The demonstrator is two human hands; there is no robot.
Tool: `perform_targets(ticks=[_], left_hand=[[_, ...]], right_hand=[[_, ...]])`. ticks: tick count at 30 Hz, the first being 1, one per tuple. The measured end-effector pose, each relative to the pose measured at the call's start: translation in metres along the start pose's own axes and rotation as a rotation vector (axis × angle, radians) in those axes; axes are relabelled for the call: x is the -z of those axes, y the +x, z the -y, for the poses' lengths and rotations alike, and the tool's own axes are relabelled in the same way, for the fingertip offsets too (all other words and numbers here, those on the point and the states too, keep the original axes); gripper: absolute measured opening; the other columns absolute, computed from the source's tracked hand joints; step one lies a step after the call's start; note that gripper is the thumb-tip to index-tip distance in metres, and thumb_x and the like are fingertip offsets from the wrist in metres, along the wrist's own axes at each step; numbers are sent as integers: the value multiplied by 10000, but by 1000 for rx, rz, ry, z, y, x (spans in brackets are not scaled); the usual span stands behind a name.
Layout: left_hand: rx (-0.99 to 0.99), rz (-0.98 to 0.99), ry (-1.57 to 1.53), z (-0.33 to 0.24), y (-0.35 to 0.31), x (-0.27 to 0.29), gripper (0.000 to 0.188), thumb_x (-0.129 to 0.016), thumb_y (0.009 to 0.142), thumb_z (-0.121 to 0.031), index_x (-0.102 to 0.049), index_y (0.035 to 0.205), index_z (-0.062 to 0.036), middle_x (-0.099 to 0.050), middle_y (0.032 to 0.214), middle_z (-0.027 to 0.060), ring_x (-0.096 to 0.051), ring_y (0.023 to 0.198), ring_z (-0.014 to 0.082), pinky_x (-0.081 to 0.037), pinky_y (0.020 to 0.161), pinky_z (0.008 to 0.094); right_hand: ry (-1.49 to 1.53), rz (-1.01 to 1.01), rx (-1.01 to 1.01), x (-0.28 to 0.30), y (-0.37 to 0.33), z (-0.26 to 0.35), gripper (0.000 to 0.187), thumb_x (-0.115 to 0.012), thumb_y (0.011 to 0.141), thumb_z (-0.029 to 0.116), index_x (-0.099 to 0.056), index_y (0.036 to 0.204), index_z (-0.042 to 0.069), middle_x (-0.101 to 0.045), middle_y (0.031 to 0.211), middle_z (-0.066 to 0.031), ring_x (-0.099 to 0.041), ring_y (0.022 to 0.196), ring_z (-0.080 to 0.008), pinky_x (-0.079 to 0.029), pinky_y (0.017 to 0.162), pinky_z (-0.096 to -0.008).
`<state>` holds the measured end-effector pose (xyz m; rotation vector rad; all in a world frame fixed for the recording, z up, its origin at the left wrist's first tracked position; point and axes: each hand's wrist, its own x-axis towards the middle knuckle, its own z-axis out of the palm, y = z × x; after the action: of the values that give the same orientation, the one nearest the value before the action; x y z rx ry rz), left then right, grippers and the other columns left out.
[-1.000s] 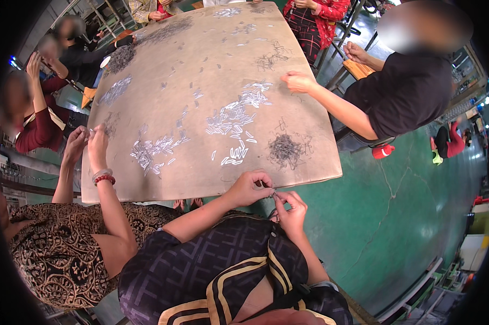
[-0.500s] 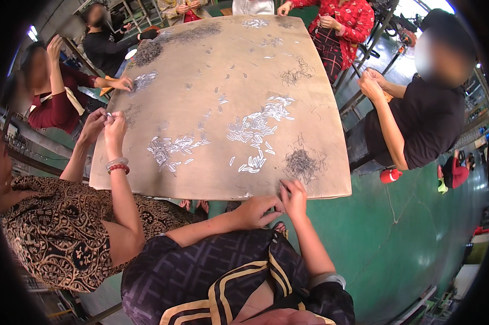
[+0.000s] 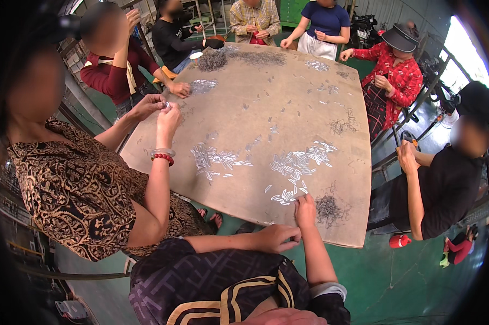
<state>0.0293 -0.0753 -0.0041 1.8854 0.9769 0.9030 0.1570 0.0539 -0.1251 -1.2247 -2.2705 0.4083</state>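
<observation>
Two hands at the near edge of a table strewn with small metal pieces.

The right hand (image 3: 305,208) lies on the table (image 3: 266,92) in the lower middle of the frame, fingers together, touching the silver pieces (image 3: 290,192); a dark pile of wire bits (image 3: 327,207) sits just to its right. The left hand (image 3: 277,237) is curled narrow just below the table edge; whether it holds anything cannot be told. Other people sit around the table, upper left to right.
</observation>
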Motion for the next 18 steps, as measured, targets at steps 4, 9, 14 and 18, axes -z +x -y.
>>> perform_targets(ticks=[4, 9, 14, 18], left_hand=[[35, -16, 10, 3, 0, -1, 120, -607, 819, -100, -546, 912, -55, -600, 851, 98, -603, 791, 279, -467, 689, 356], [88, -32, 26, 1, 4, -1, 124, -615, 818, -115, -554, 911, -60, -607, 831, 90, -611, 773, 269, -471, 678, 355], [70, -97, 17, 7, 11, -6, 119, -617, 820, -101, -558, 912, -55, -604, 821, 91, -598, 728, 230, -466, 658, 327], [101, -166, -38, 7, 20, -9, 101, -619, 821, -60, -554, 897, -46, -600, 803, 87, -580, 686, 193, -461, 631, 305]], right_hand=[[59, 19, -92, 6, 0, 5, 110, -666, 746, 42, -646, 853, 28, -576, 832, -159, -570, 782, -363, -470, 691, -421], [370, -75, -278, 23, -13, 11, 114, -666, 755, -7, -654, 868, 7, -633, 707, -113, -615, 619, -225, -487, 568, -333], [1060, -18, -635, 75, -36, 27, 100, -659, 820, 19, -643, 872, -65, -656, 714, -95, -617, 575, -126, -522, 537, -253], [1140, -57, -698, 110, -50, 44, 89, -646, 832, 15, -645, 878, -61, -667, 740, -118, -647, 619, -152, -538, 571, -264]])
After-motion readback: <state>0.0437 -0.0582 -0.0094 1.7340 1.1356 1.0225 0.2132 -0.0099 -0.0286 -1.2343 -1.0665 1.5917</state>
